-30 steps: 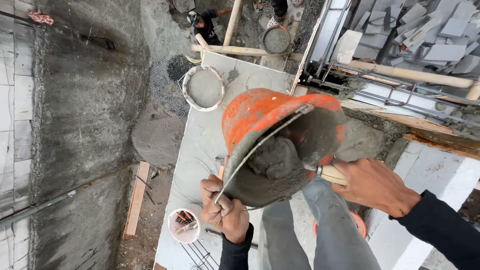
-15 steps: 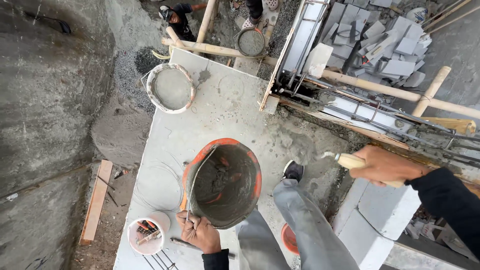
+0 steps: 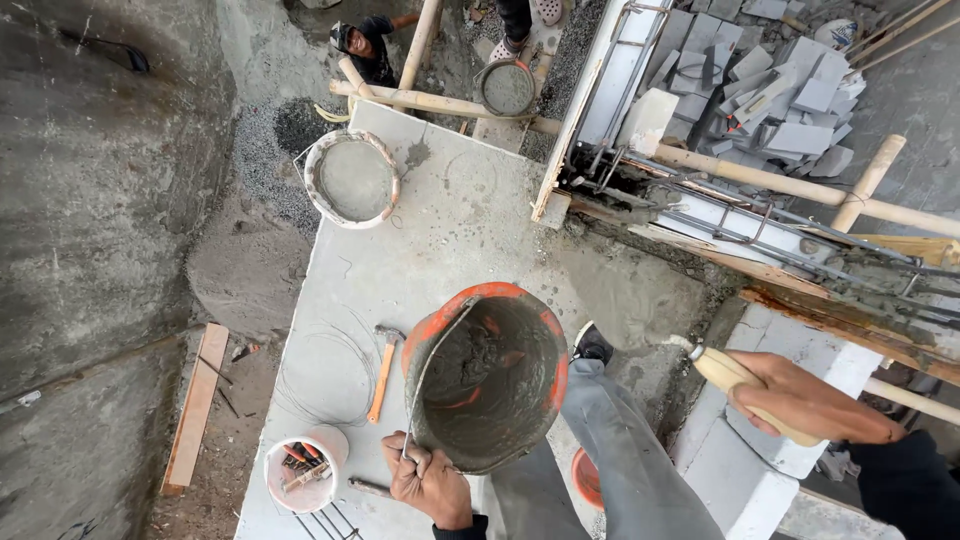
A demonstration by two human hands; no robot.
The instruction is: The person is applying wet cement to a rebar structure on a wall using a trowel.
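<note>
- Our left hand [image 3: 428,487] is clenched around the wire handle of the orange bucket [image 3: 487,378], which hangs tilted over the concrete slab [image 3: 470,230], part full of wet grey mortar; our judgement is that more tilt, or a slipping grip, could spill it
- Our right hand [image 3: 810,402], at 3 o'clock of the bucket, is wrapped around a wooden trowel handle [image 3: 735,380]
- At 11 o'clock a round pan [image 3: 352,178] holds mortar; at 8 o'clock a white tub [image 3: 300,470] holds small tools; a hammer [image 3: 383,368] lies between
</note>
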